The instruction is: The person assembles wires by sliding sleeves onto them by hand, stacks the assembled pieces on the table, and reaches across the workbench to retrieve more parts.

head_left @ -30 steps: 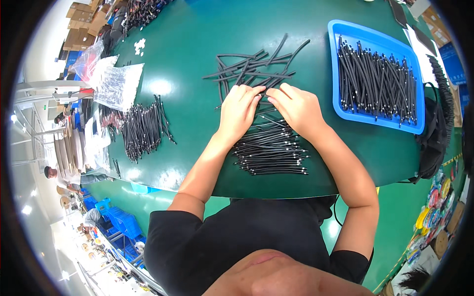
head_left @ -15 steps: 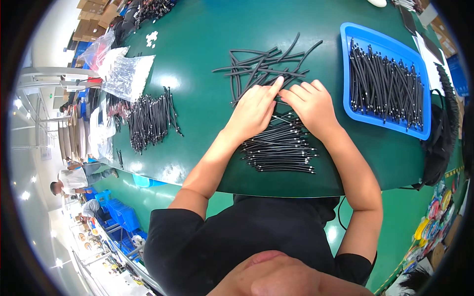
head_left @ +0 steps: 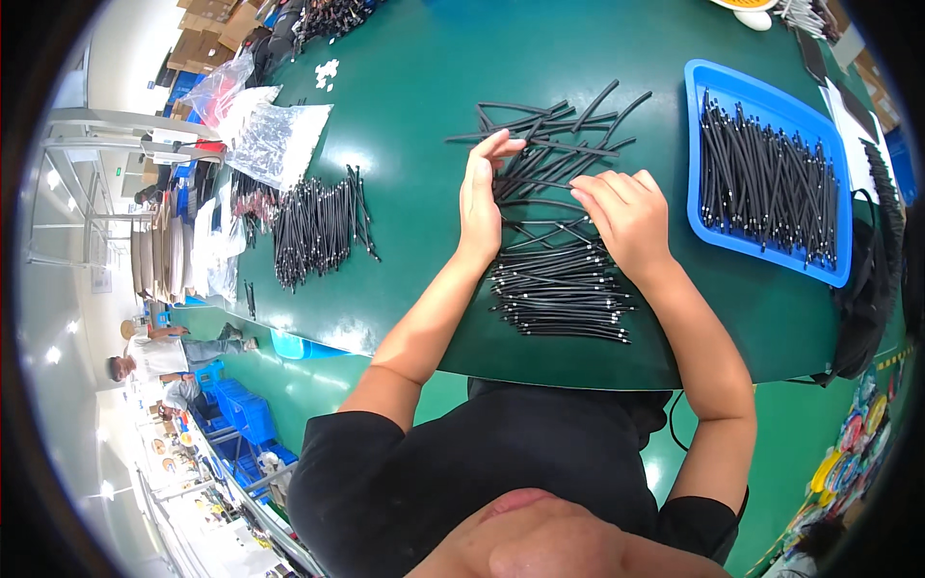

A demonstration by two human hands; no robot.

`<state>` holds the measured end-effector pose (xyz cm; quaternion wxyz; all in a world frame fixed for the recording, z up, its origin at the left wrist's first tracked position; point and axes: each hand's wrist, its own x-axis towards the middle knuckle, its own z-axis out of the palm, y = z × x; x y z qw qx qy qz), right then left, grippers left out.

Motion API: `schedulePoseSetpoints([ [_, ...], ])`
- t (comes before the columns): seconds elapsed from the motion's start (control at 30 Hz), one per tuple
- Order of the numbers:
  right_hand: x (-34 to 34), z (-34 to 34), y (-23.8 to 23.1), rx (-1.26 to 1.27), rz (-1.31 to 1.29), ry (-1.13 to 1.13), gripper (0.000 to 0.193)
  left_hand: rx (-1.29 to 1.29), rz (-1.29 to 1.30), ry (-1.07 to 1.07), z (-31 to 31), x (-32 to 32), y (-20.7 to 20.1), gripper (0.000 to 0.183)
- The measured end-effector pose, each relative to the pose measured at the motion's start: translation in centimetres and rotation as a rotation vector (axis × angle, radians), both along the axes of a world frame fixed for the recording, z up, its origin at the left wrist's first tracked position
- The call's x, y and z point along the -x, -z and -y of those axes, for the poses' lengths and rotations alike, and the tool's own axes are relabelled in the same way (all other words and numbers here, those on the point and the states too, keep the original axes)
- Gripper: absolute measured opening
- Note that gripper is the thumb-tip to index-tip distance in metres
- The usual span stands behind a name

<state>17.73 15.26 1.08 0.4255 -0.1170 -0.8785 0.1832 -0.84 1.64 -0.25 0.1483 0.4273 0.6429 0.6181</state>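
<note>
My right hand point(head_left: 626, 214) pinches one end of a thin black tube point(head_left: 547, 183), which points left toward my other hand. My left hand point(head_left: 481, 199) is on edge at the tube's far end, with its fingers stretched out and apart. Whether it touches the tube is hard to see. Beyond both hands lies a loose, crisscrossed heap of black tubes point(head_left: 595, 120). Nearer to me, between my forearms, short black cables with pale ends point(head_left: 559, 289) lie side by side in a flat row, a few at the top crossing over.
A blue tray point(head_left: 696, 144) full of black pieces with pale tips stands at the right. On the left are another bundle of black cables point(head_left: 316, 236), a clear plastic bag point(head_left: 284, 144) and small white parts point(head_left: 327, 74). Another person point(head_left: 159, 356) is far off left.
My left hand has drawn back from the right one and turned on edge, its fingers opening. A tube now shows between the hands, held by the right. The whole view has shifted slightly.
</note>
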Motion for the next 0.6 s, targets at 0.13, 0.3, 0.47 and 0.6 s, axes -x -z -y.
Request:
schedulePoseSetpoints([
  [0.13, -0.1, 0.0, 0.3, 0.006, -0.005, -0.045, 0.013, -0.173, 0.146, 0.26, -0.7, -1.5, -0.8, 0.059],
  [0.3, 0.0, 0.1, 0.1, -0.013, 0.019, -0.113, 0.012, -0.141, 0.245, 0.474, -0.7, -2.8, -1.1, 0.067],
  [0.47, 0.1, 0.0, 0.9, -0.009, 0.032, -0.161, 0.015, -0.074, 0.217, 0.591, -0.6, -3.2, -1.5, 0.079],
  [0.6, 0.1, 0.1, 0.8, -0.008, 0.032, -0.163, 0.016, -0.046, 0.268, 0.655, -0.3, -3.1, -1.6, 0.08],
])
